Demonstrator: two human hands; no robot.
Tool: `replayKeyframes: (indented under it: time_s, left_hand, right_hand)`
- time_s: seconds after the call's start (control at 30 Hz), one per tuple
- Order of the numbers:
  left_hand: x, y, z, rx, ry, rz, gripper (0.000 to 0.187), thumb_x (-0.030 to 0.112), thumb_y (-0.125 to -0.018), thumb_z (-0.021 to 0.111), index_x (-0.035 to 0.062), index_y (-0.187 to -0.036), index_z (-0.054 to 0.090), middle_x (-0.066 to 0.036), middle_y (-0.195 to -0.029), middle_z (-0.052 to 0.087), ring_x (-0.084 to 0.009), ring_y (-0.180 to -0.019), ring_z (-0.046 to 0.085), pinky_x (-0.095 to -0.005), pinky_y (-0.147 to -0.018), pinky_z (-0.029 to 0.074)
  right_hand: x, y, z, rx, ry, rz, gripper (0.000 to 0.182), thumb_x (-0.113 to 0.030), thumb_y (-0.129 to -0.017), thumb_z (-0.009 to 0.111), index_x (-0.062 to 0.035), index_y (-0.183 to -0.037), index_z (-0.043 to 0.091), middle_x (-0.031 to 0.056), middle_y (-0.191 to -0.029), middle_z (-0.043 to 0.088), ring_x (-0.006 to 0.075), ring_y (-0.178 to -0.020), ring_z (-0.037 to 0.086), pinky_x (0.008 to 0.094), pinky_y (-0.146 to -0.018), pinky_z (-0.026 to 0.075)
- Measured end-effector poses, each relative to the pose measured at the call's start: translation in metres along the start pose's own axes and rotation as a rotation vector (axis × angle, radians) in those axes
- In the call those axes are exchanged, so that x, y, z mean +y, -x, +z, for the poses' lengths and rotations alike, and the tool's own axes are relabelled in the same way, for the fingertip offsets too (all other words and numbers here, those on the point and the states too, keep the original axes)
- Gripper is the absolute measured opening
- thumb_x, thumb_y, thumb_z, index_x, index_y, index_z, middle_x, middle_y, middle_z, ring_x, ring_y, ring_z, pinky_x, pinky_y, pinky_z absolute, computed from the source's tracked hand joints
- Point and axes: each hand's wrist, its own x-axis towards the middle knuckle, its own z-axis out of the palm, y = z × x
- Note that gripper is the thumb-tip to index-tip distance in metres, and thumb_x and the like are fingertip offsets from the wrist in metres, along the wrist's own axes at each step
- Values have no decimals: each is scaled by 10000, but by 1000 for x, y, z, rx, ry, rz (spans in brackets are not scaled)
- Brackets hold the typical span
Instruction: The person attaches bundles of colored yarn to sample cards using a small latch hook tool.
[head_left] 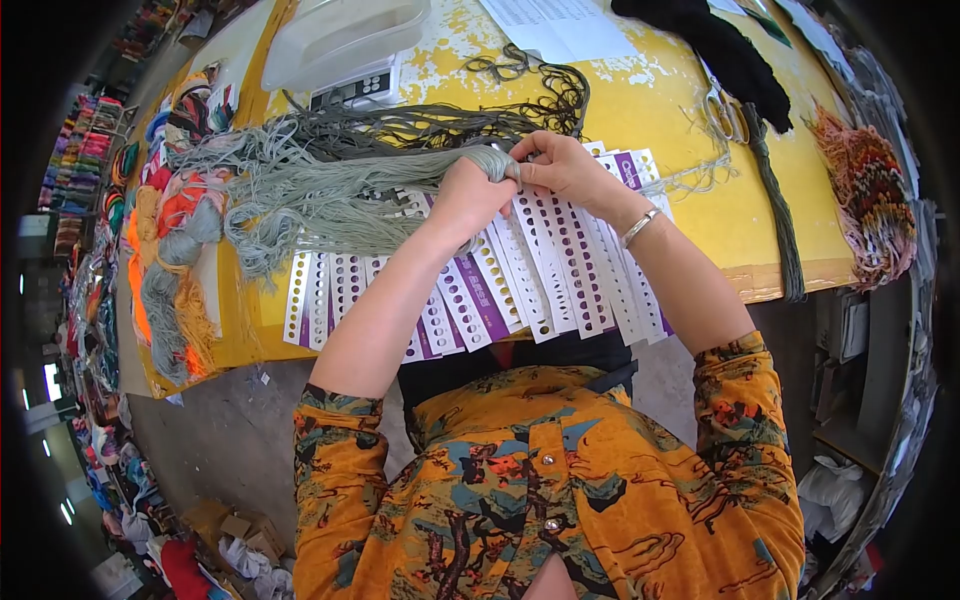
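A thick hank of pale grey-green thread (340, 175) lies across the table, its loose strands spreading to the left. My left hand (468, 200) is wrapped around its gathered right end. Close beside it, my right hand (565, 178) pinches the tip of that hank with thumb and fingers; the exact strands between them are partly hidden. Beneath both hands, white and purple cards with punched holes (480, 290) lie fanned out along the table's front edge. Darker grey thread (430, 125) lies tangled just behind the hank.
Behind are a digital scale (355, 88), a clear plastic box (345, 40) and a printed sheet (565, 28). Scissors (727, 115), a black bundle (715, 55), a grey-green bundle (775, 205) and multicoloured threads (865, 195) lie right. Coloured skeins (180, 250) cover the left side of the yellow table (720, 240).
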Motion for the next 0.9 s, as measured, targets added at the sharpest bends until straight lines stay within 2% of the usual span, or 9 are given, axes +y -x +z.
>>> replayKeyframes:
  time_s: [0.1, 0.2, 0.3, 0.37, 0.57, 0.63, 0.73, 0.83, 0.9]
  left_hand:
    - [5, -1, -2, 52, -174, 41, 83, 109, -821, 604, 55, -767, 636, -15, -597, 599, -97, -451, 487, -255, -432, 353]
    - [6, -2, -17, -126, 815, -418, 127, 117, -819, 629, 94, -745, 528, 35, -597, 488, -48, -391, 345, -210, -353, 222]
    - [6, 10, -58, -239, 1057, -367, 217, 222, -854, 612, 119, -708, 488, 54, -558, 425, -30, -393, 318, -195, -355, 233]
    - [11, 28, -100, -154, 938, -306, 208, 201, -878, 566, 135, -702, 479, 57, -556, 376, -31, -388, 295, -191, -339, 215]
    - [-13, 56, -281, 134, 989, -41, 161, 155, -905, 576, 85, -769, 526, 44, -584, 413, -49, -409, 317, -200, -364, 266]
    - [-18, 65, -331, 467, 988, 88, 109, 150, -914, 580, 43, -897, 593, 32, -656, 469, -46, -454, 359, -192, -381, 280]
    - [-30, 63, -347, 755, 934, -109, 227, 153, -920, 576, 11, -1094, 609, 26, -716, 497, -44, -484, 365, -193, -387, 280]
    - [-4, 73, -278, 437, 884, 1, 411, 218, -947, 550, -5, -1290, 516, -84, -1076, 659, -135, -828, 639, -238, -622, 497]
    - [23, 77, -217, 197, 1003, 76, 449, 256, -967, 507, -6, -1331, 479, -153, -1332, 551, -238, -1173, 569, -330, -887, 504]
  right_hand:
    - [-3, -1, 2, -9, -20, 31, 294, -261, -915, 662, -19, -1056, 573, -15, -662, 576, 53, -558, 505, 204, -511, 388]
    - [-1, -5, 3, 61, 81, 67, 323, -322, -929, 633, -26, -1039, 564, 3, -662, 594, 67, -567, 536, 215, -514, 403]
    - [-3, -7, 1, 34, 200, 126, 348, -365, -942, 594, -31, -1031, 552, 22, -657, 611, 78, -590, 560, 231, -514, 407]
    - [-3, -7, -2, 3, 210, 137, 381, -379, -900, 586, -30, -1052, 574, 62, -696, 676, 147, -686, 640, 288, -675, 482]
    - [-9, -8, -3, -16, 290, 171, 294, -225, -858, 544, -16, -1064, 565, 73, -725, 689, 150, -728, 647, 290, -691, 485]
    - [-10, -7, -1, -11, 295, 177, 292, -228, -861, 552, -14, -1058, 565, 75, -732, 691, 154, -730, 651, 294, -694, 488]
    - [-14, -5, 0, -8, 308, 187, 293, -220, -856, 557, -10, -1060, 571, 86, -739, 692, 160, -731, 661, 292, -696, 492]
    - [-12, -5, 1, 10, 342, 156, 298, -215, -853, 575, -14, -1073, 576, 85, -749, 693, 147, -707, 660, 290, -665, 499]
    - [-14, -5, 2, 6, 328, 150, 300, -215, -848, 591, -18, -1075, 577, 84, -754, 694, 146, -703, 661, 286, -659, 498]
